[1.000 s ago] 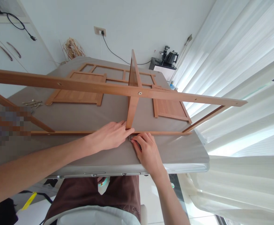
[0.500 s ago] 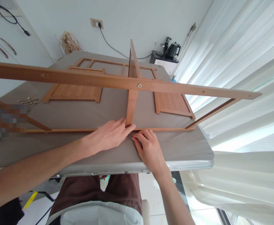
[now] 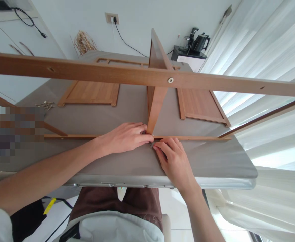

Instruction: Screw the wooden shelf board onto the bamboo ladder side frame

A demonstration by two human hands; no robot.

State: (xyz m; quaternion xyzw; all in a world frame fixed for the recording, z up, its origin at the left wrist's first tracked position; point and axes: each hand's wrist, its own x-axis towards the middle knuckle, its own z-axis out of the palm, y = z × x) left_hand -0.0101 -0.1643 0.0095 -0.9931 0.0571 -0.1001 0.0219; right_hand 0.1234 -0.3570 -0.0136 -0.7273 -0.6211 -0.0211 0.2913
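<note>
A brown wooden frame stands on its lower rail (image 3: 192,138) on the table, its upper rail (image 3: 107,72) crossing in front of me. A wooden panel (image 3: 157,55) with a slanting end post (image 3: 156,109) joins the two rails. My left hand (image 3: 127,137) is closed around the foot of this post, where it meets the lower rail. Just right of it, my right hand (image 3: 172,158) pinches a small thin metal piece (image 3: 151,144), bent like a hex key, against the near side of the joint. The fingers partly hide that piece. A round bolt head (image 3: 170,80) shows in the upper rail.
Two wooden panels (image 3: 94,92) (image 3: 203,106) lie flat on the grey-covered table (image 3: 127,168). Several metal bolts (image 3: 45,105) lie at the left. A black kettle (image 3: 200,43) stands on a small cabinet behind, and white curtains (image 3: 270,60) hang at the right.
My view has shifted, so the scene sits further right and the upper rail looks nearer. Both hands stay at the same joint, the right still pinching the metal piece.
</note>
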